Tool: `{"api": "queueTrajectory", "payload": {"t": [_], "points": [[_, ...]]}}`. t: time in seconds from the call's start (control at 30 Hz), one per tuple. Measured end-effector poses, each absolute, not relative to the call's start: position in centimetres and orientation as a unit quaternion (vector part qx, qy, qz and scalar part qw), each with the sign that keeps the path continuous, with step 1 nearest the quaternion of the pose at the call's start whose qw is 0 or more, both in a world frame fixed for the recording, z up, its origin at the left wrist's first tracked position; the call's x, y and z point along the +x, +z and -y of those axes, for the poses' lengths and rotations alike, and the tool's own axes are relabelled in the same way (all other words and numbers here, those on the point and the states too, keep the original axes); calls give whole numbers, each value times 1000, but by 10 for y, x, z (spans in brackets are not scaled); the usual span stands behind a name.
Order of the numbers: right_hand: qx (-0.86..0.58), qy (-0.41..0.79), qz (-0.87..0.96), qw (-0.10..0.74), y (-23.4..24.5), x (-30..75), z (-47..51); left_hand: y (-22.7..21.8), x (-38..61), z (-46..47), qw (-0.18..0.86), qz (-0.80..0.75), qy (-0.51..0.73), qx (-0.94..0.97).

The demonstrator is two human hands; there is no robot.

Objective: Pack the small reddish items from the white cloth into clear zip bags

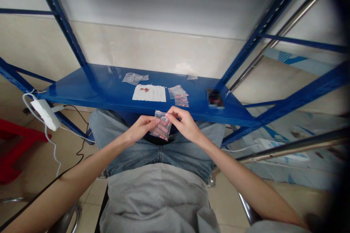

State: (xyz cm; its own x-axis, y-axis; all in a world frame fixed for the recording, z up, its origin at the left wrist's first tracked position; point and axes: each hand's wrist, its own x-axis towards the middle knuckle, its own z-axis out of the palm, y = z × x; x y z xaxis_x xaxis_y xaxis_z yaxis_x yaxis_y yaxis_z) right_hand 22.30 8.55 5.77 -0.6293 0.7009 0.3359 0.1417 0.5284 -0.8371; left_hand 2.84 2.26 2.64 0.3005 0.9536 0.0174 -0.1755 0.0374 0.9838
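My left hand (pixel 140 128) and my right hand (pixel 183 123) pinch the top edge of a small clear plastic bag (pixel 162 127) between thumbs and fingers, above my lap. Reddish contents show faintly low in the bag. Just beyond my hands stands a blue metal shelf (pixel 82 89). On it lies a white sheet (pixel 149 94) holding small reddish pieces (pixel 144 89). To its right are a clear bag (pixel 177 91) and a small stack of bags with red contents (pixel 182 102). Another clear bag (pixel 134 78) lies farther back.
A blurred dark object (pixel 216 98) sits at the shelf's right. Blue uprights (pixel 64 25) frame the shelf. A white power strip (pixel 46 114) with cables hangs at its left end. A red stool (pixel 15 149) stands on the floor at left, and a steel tube (pixel 290 151) crosses at right.
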Motion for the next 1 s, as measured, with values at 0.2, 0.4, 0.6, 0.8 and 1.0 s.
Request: {"api": "queueTrajectory", "payload": {"t": [0.2, 0.4, 0.6, 0.8, 1.0], "points": [[-270, 523, 709, 389, 48, 231, -78, 30, 39, -15, 556, -410, 503, 520], [-266, 535, 701, 389, 49, 232, -73, 26, 38, -18, 492, -441, 558, 502], [-288, 596, 655, 365, 45, 231, -78, 27, 35, -17, 488, -437, 596, 465], [-304, 595, 644, 373, 44, 230, -79, 28, 35, -19, 497, -448, 596, 444], [-286, 602, 654, 358, 48, 229, -76, 27, 33, -19, 476, -444, 602, 463]]}}
